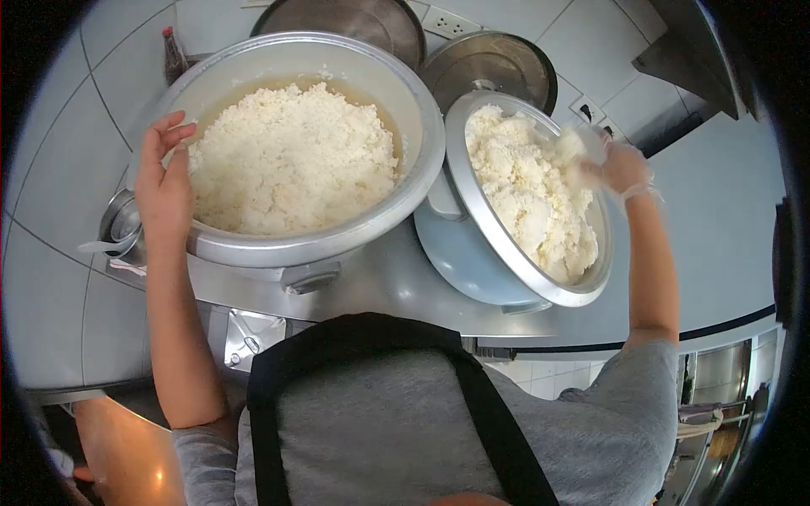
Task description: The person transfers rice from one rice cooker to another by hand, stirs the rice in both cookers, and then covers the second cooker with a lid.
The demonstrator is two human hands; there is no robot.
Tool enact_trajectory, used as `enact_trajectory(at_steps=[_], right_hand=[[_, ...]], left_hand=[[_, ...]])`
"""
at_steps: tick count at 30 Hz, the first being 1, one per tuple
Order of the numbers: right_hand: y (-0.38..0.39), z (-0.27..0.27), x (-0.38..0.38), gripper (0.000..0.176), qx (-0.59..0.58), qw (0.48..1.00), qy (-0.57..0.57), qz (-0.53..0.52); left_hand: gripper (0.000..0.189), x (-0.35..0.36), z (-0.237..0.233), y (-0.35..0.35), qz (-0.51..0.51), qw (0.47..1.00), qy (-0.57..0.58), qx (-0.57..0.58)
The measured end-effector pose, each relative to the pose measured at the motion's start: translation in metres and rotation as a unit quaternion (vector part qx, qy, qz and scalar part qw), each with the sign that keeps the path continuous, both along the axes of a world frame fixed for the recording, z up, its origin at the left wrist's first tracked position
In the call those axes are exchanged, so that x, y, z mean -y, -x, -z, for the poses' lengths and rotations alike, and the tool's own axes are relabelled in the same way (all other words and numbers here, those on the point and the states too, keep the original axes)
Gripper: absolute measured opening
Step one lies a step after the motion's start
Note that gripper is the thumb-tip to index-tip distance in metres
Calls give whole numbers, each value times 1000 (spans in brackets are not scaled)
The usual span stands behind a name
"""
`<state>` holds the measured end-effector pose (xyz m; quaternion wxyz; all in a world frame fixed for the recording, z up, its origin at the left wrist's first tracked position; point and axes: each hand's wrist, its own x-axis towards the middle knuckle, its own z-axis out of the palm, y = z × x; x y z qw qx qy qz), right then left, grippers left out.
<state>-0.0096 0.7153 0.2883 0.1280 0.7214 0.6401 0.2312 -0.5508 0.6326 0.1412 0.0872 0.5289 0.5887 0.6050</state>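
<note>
A wide metal pot [316,244] on the left holds a mound of white cooked rice [295,160], with cloudy liquid around its edge. My left hand [166,190] is at this pot's left rim, fingers spread and gripping nothing. To the right, a second metal pot [527,274] leans toward the right, also full of rice [531,185]. Over its upper right rim is my right hand [626,169], blurred by motion, with clear plastic at the wrist. Its fingers look closed on a pale, blurred thing just above the rice, whose kind I cannot make out.
Two dark round lids [346,24] [494,72] lean at the back wall below a power outlet [449,23]. Left of the big pot stand a small metal container [122,221] with a white spoon [99,247] and a bottle [174,57]. A grey-blue counter [717,219] extends right.
</note>
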Motion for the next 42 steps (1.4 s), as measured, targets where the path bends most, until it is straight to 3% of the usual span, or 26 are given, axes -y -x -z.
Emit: enact_trajectory(at_steps=[2,5,6,9,12,15,18,20,22,24,25,27,31,37,42], right_hand=[[12,5,7,69,42,997,29,50],[24,-6,-10,74,74,997,19,-10],[48,-11,-15,69,48,999,12,11],[63,-16,-67,63,35,995,12,-89],[74,-12,-108,53,141,986,85,-39],[112,-7,-83,47,212,971,103,-46],[113,-32,-107,49,149,985,2,-90],[127,-37,-124,46,129,957,-64,-252],[172,-11,-136,38,96,885,-39,-454],[253,28,-124,35,142,886,69,-436],[277,56,-133,32,146,886,68,-435],[302,109,-156,31,168,871,62,-457],[319,142,-144,29,277,817,129,-489],[293,140,-88,28,189,828,260,-460],[299,142,-36,36,-14,843,303,-445]], left_hand=[[32,-2,1,-1,7,1000,-12,18],[30,2,4,-2,9,999,-26,27],[30,3,3,-2,1,1000,-26,11],[31,12,-5,-6,-29,999,-1,-14],[31,14,-7,-9,-14,1000,17,-21],[29,13,-4,-12,-31,999,-8,-34],[34,22,-9,-14,6,999,-35,-8],[36,27,-16,-17,29,999,-30,17],[35,29,-22,-18,27,999,-8,34],[27,27,-8,-15,-25,995,29,-95],[24,27,-1,-14,-54,985,47,-159],[21,30,5,-12,-65,976,67,-199],[17,33,9,-12,-72,970,49,-225],[16,29,10,-13,-97,970,40,-219],[18,28,9,-11,-95,968,45,-228]])
